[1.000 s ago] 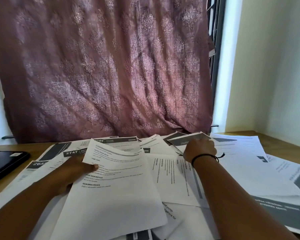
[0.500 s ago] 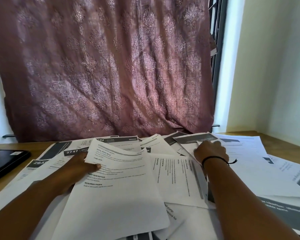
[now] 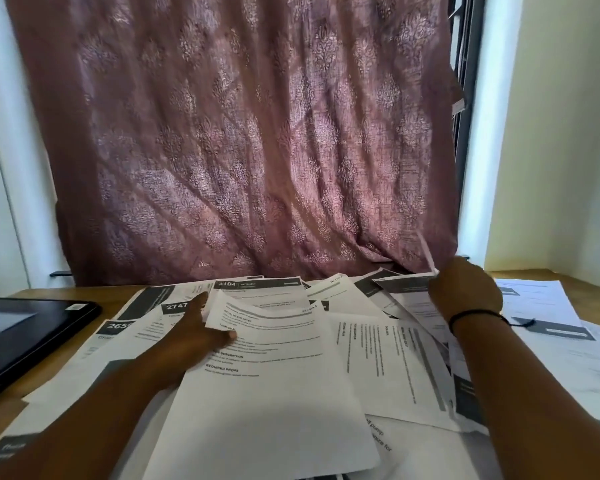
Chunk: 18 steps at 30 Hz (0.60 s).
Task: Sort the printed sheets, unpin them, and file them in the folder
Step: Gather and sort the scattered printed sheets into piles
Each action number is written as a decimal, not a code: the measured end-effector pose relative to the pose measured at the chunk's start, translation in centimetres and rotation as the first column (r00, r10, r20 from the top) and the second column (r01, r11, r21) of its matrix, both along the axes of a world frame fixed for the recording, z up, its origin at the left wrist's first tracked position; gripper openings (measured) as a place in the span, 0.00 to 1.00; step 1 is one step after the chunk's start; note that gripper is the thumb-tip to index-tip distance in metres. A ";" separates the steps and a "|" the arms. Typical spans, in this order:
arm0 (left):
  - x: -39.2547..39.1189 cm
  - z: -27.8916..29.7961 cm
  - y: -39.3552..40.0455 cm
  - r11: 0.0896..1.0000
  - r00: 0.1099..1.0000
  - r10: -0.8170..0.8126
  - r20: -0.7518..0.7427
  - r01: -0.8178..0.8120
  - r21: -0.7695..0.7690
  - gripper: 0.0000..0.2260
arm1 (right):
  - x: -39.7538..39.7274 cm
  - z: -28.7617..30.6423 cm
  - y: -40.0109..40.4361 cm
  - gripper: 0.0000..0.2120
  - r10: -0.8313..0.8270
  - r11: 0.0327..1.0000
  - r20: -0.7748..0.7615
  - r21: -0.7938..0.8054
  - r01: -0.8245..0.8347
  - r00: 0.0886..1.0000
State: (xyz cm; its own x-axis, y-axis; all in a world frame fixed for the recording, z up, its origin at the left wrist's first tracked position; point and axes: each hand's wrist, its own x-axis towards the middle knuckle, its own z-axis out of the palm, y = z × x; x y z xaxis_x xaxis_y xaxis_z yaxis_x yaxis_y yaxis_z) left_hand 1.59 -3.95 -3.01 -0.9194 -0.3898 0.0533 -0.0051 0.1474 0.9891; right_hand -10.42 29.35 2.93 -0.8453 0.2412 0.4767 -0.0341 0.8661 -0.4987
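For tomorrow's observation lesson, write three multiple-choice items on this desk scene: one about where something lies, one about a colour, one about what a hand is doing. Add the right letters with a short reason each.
1. Where does the black folder lie?
A. at the left edge of the desk, beside the printed sheets
B. on top of the sheets in the middle
C. propped against the right wall

2. What colour is the curtain behind the desk?
A. bright green
B. dusty pink-purple
C. plain white

3. What is the left hand doing?
A. hanging idle off the desk
B. holding a pen
C. holding the edge of a sheet headed TASK GOAL

Answers:
1 A, the folder sits left of the paper pile on the wood.
2 B, the patterned cloth reads pink-purple.
3 C, its thumb lies on that sheet's left edge.
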 end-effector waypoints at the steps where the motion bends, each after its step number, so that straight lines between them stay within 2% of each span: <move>1: 0.1 0.1 0.0 1.000 1.000 0.014 -0.005 -0.014 -0.020 0.36 | 0.9 0.8 -1.0 0.08 0.036 0.999 -0.051 0.029 -0.034 0.998; 3: 0.5 0.6 0.4 0.985 0.999 0.022 0.038 -0.015 -0.172 0.22 | 3.1 1.4 -4.1 0.10 0.149 0.979 -0.095 0.157 -0.133 0.984; 5: 0.5 0.9 0.8 0.979 0.997 0.016 0.074 0.000 -0.206 0.08 | 5.5 0.5 -7.8 0.11 0.303 0.906 -0.035 0.321 -0.277 0.952; 7: 0.6 1.0 0.9 0.969 0.996 0.005 0.092 0.018 -0.248 0.13 | 7.7 -1.0 -10.9 0.10 0.466 0.785 0.106 0.409 -0.466 0.878; 9: 0.4 0.8 0.6 0.955 0.997 -0.014 0.075 0.035 -0.294 0.24 | 9.2 -2.0 -12.6 0.14 0.644 0.616 0.247 0.394 -0.682 0.724; 10: 0.3 0.6 0.3 0.960 0.998 -0.039 0.050 0.051 -0.275 0.27 | 9.5 -2.3 -13.0 0.18 0.712 0.523 0.348 0.317 -0.791 0.610; 11: 0.2 0.5 0.1 0.967 0.997 -0.062 0.039 0.070 -0.245 0.28 | 9.7 -2.3 -13.1 0.21 0.771 0.444 0.435 0.156 -0.882 0.465; 12: 0.0 0.2 -0.3 0.970 0.996 -0.082 0.041 0.089 -0.228 0.29 | 10.0 -1.8 -12.8 0.22 0.819 0.391 0.484 -0.080 -0.917 0.307; 13: -0.1 -0.1 -0.5 0.966 0.993 -0.106 0.050 0.114 -0.231 0.28 | 9.8 -1.4 -12.3 0.21 0.864 0.367 0.460 -0.291 -0.883 0.207; 14: -0.2 -0.3 -0.8 0.963 0.990 -0.125 0.064 0.136 -0.231 0.27 | 8.9 -1.2 -11.8 0.19 0.889 0.385 0.399 -0.385 -0.839 0.224; 15: -0.1 -0.1 -0.7 0.963 0.989 -0.125 0.081 0.140 -0.229 0.23 | 7.6 -1.1 -11.1 0.16 0.892 0.427 0.323 -0.378 -0.821 0.315; 17: -0.1 -0.1 -0.6 0.964 0.991 -0.105 0.086 0.122 -0.234 0.10 | 4.4 -1.0 -9.4 0.14 0.754 0.636 0.229 -0.022 -0.771 0.616; 18: -0.1 -0.2 -0.6 0.970 0.993 -0.089 0.077 0.104 -0.218 0.10 | 3.0 -1.3 -8.4 0.14 0.647 0.716 0.225 0.146 -0.682 0.728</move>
State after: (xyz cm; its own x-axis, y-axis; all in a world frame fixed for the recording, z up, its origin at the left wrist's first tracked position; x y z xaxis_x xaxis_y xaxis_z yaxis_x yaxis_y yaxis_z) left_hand 1.49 -4.50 -3.17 -0.9564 -0.2847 0.0657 -0.0450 0.3658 0.9296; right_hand -7.39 20.95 1.66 -0.8120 -0.4984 0.3038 -0.5823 0.7280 -0.3618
